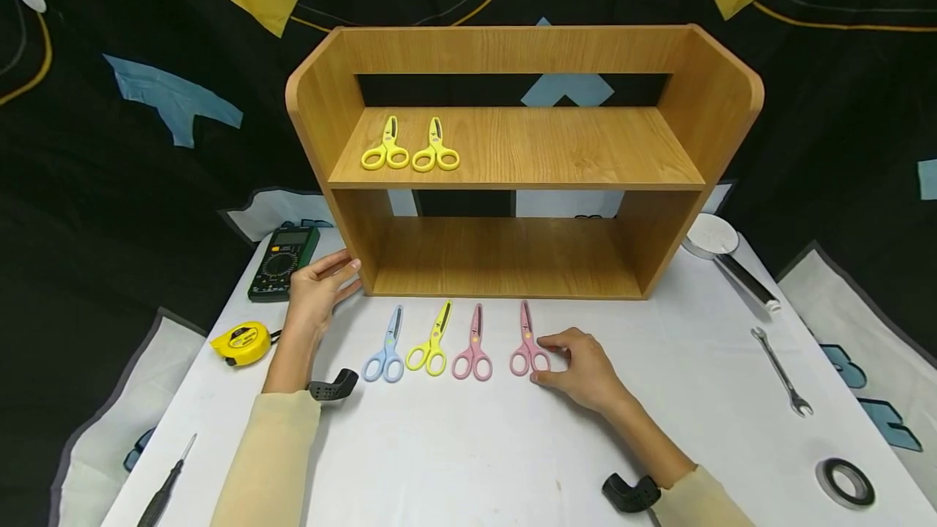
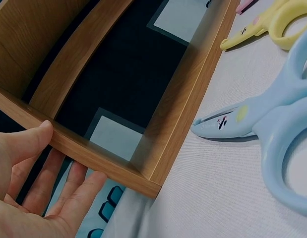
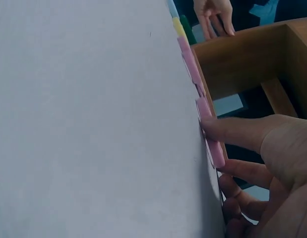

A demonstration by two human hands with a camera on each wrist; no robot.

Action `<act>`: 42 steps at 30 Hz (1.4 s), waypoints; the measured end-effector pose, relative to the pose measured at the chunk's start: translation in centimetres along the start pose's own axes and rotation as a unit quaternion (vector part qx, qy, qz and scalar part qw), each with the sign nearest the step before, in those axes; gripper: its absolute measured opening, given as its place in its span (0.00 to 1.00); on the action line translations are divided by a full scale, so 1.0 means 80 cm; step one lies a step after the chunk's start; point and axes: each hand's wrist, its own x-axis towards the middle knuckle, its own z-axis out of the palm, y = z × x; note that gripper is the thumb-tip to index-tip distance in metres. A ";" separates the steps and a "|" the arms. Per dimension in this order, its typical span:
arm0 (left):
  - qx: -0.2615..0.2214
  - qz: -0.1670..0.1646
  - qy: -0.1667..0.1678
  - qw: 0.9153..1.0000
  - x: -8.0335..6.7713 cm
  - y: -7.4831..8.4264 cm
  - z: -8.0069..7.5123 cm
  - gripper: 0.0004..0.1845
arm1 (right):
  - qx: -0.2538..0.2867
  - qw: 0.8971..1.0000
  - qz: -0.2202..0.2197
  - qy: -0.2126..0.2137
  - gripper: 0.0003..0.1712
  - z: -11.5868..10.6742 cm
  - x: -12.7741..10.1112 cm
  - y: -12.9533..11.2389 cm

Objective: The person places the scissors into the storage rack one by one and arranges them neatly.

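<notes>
A row of small scissors lies on the white table (image 1: 454,462) before a wooden shelf (image 1: 512,49): blue scissors (image 1: 388,348), yellow scissors (image 1: 433,344), pink scissors (image 1: 474,348), and a rightmost pink pair (image 1: 525,332). My right hand (image 1: 543,360) pinches the handle of that rightmost pink pair (image 3: 216,151), thumb on top and fingers at its far side. My left hand (image 1: 318,287) rests with straight fingers against the shelf's lower left corner (image 2: 93,153). The blue scissors (image 2: 272,124) lie close by it. Two yellow scissors (image 1: 410,149) lie on the upper board.
A green multimeter (image 1: 281,261) and a yellow tape measure (image 1: 240,341) sit at the left, with a screwdriver (image 1: 164,490) near the front left edge. At the right are a wrench (image 1: 782,371), a tape roll (image 1: 845,482) and a white-capped black cylinder (image 1: 725,254).
</notes>
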 end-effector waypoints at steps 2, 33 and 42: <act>0.000 -0.001 0.003 1.000 -0.001 -0.001 0.000 0.28 | -0.008 1.000 0.000 0.002 0.28 0.001 0.000 -0.001; 0.001 0.003 0.000 1.000 -0.002 -0.002 0.001 0.29 | 0.206 0.974 -0.088 -0.035 0.21 -0.143 -0.030 -0.115; 0.001 0.006 -0.002 1.000 -0.002 -0.001 0.001 0.29 | 0.180 0.978 -0.093 0.049 0.24 -0.212 0.023 -0.186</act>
